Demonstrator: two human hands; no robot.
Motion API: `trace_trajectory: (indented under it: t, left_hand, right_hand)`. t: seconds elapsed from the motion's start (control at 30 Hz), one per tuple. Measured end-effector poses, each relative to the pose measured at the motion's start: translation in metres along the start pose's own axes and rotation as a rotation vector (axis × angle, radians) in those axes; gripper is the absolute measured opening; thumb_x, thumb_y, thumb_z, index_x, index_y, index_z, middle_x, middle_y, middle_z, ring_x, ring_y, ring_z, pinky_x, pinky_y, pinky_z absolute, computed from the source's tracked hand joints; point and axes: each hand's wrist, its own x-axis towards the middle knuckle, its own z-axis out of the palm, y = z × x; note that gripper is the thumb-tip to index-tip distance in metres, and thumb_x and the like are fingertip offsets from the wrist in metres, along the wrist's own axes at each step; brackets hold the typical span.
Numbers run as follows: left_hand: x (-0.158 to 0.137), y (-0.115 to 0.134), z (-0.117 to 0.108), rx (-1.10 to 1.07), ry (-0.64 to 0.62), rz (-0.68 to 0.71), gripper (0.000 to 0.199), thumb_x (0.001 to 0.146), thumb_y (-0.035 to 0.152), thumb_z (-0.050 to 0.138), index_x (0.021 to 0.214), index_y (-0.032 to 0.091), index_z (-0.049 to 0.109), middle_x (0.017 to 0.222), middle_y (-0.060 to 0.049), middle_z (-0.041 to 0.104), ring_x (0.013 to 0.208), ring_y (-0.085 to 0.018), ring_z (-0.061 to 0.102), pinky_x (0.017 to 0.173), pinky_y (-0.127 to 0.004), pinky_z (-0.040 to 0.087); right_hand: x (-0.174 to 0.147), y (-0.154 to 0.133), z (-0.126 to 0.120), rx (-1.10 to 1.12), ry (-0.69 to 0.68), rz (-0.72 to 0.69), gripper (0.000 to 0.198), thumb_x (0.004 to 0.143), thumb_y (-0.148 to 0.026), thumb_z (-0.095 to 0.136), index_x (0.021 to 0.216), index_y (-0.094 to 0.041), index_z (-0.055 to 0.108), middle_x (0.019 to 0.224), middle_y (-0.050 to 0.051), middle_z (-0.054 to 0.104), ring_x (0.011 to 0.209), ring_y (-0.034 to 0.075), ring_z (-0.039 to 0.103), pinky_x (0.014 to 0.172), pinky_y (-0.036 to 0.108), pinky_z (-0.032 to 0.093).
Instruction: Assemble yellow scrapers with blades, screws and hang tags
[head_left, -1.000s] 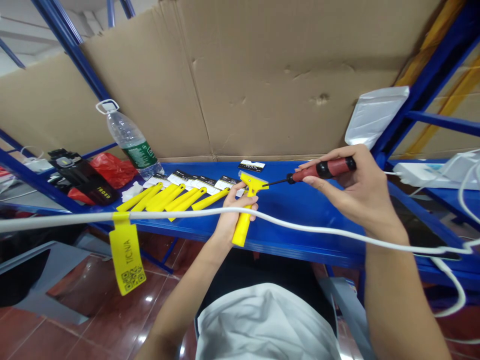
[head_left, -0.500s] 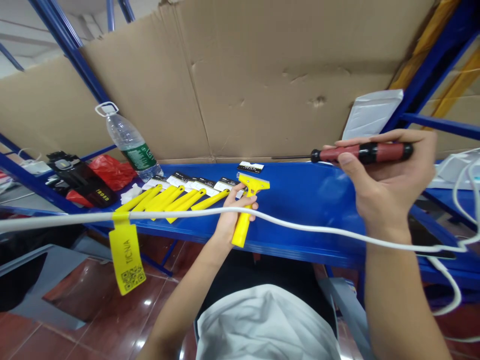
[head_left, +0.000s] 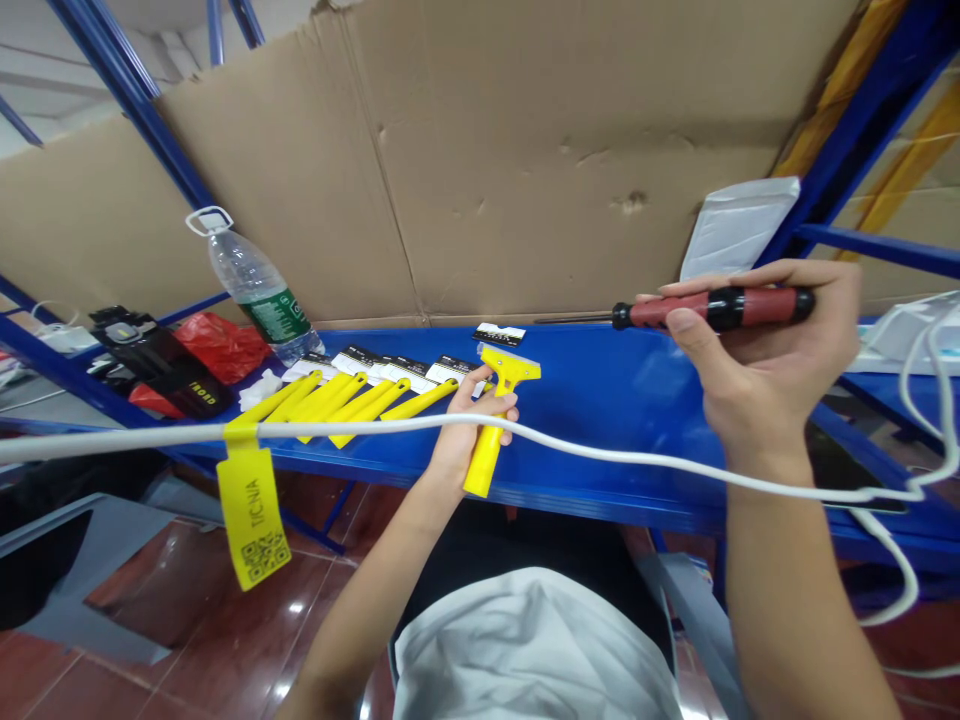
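My left hand is closed around the handle of a yellow scraper, whose wide head with a blade points away from me. In my right hand lies a red and black screwdriver, its thin shaft pointing left, well above the blue shelf. The screwdriver tip is apart from the scraper. Left of the scraper, several more yellow scrapers lie in a row with black and white cards by their far ends. A single black and white card rests just beyond the scraper head.
A white cable with a yellow tag crosses in front of both arms. To the left stand a clear bottle, a black bottle and a red plastic bag. Cardboard backs the shelf.
The screwdriver and my right hand have shifted slightly left. My left hand holds the scraper almost unmoved.
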Motion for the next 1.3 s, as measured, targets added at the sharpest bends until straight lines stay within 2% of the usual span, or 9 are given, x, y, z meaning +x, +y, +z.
trace_trajectory:
  t: [0.17,0.27,0.4,0.53,0.9,1.17,1.3]
  left_hand:
    - [0.000,0.000,0.001,-0.003,0.016,0.011,0.082,0.072,0.018,0.100,0.141,0.025,0.056,0.100,-0.002,0.074,0.067,-0.012,0.069,0.051,-0.019,0.051]
    - [0.001,-0.001,0.002,0.013,0.010,0.013,0.079,0.072,0.018,0.100,0.139,0.023,0.058,0.097,-0.001,0.073,0.067,-0.012,0.069,0.051,-0.020,0.052]
    - [0.001,-0.002,0.002,0.029,0.006,0.021,0.078,0.072,0.019,0.100,0.138,0.023,0.058,0.095,0.000,0.072,0.067,-0.012,0.069,0.049,-0.019,0.052]
    - [0.001,-0.003,0.002,0.022,0.001,0.023,0.078,0.071,0.019,0.100,0.137,0.023,0.058,0.100,-0.002,0.074,0.069,-0.012,0.071,0.048,-0.019,0.052]
    - [0.003,-0.005,0.002,0.043,-0.014,0.024,0.081,0.068,0.021,0.101,0.137,0.022,0.058,0.091,0.001,0.072,0.063,-0.013,0.069,0.047,-0.020,0.050]
    - [0.003,-0.005,0.002,0.057,-0.016,0.027,0.078,0.069,0.022,0.101,0.135,0.022,0.059,0.091,0.001,0.071,0.064,-0.013,0.069,0.047,-0.020,0.051]
    - [0.001,-0.003,0.003,0.068,-0.018,0.036,0.076,0.070,0.021,0.101,0.134,0.023,0.059,0.094,0.000,0.072,0.068,-0.014,0.072,0.048,-0.020,0.053]
  right_hand:
    - [-0.006,-0.008,0.002,0.027,-0.120,0.061,0.047,0.081,-0.030,0.100,0.109,-0.029,0.062,0.103,0.003,0.084,0.094,0.030,0.087,0.094,0.055,0.073]
    - [-0.009,-0.008,0.002,0.054,-0.194,0.076,0.046,0.083,-0.024,0.099,0.112,-0.030,0.064,0.106,0.004,0.085,0.096,0.031,0.087,0.094,0.055,0.073]
    - [-0.010,-0.001,0.001,0.066,-0.252,0.011,0.049,0.082,-0.017,0.097,0.116,-0.030,0.065,0.107,0.002,0.087,0.096,0.030,0.088,0.091,0.052,0.075]
    - [-0.010,0.004,0.002,0.070,-0.258,-0.039,0.050,0.082,-0.012,0.095,0.118,-0.031,0.066,0.108,-0.001,0.087,0.095,0.028,0.089,0.088,0.047,0.076]
    - [-0.011,0.002,0.001,0.049,-0.255,-0.058,0.054,0.080,-0.008,0.096,0.120,-0.029,0.068,0.107,0.000,0.086,0.097,0.026,0.089,0.089,0.041,0.075]
    - [-0.012,0.001,0.000,0.038,-0.251,-0.050,0.052,0.078,-0.010,0.098,0.118,-0.027,0.068,0.105,0.003,0.086,0.095,0.032,0.088,0.085,0.052,0.076]
    - [-0.011,0.002,0.000,-0.002,-0.224,-0.084,0.051,0.076,-0.012,0.101,0.114,-0.026,0.071,0.102,0.002,0.084,0.094,0.031,0.089,0.083,0.045,0.075]
